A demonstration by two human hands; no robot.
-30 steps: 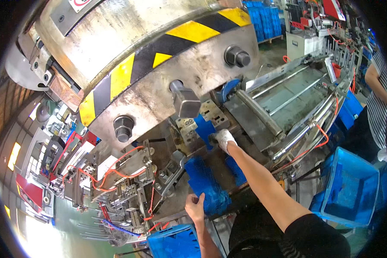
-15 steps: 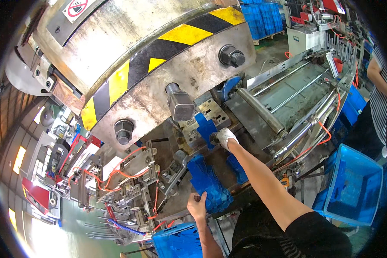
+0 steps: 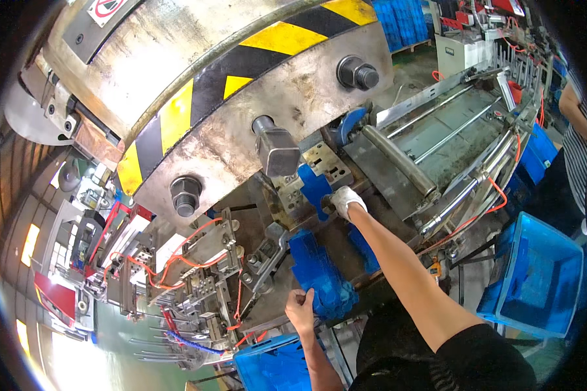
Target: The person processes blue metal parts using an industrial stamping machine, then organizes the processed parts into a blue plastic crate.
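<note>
A flat blue sheet piece [image 3: 315, 187] with a notched outline lies at the steel die block [image 3: 327, 163] under the press. At its near right end is my right hand [image 3: 346, 201] in a white glove, its fingers closed on the edge. Closer to me a stack of similar blue pieces [image 3: 316, 270] rests on the machine bed. My bare left hand [image 3: 300, 309] is beside the stack's left edge, fingers curled and pressed together; whether they pinch anything is hidden. More blue pieces [image 3: 363, 249] lie right of the stack, partly behind my right forearm.
The press ram [image 3: 241, 124] with striped edging and large bolts hangs over the die. A roller conveyor [image 3: 437, 146] extends to the right. Blue crates stand at the right [image 3: 538, 277] and below [image 3: 274, 365]. Orange hoses [image 3: 176, 264] run over fixtures at left. Another person [image 3: 577, 124] stands far right.
My head view has shifted slightly. Both hands keep nearly the same places, the right at the blue piece on the die and the left by the stack.
</note>
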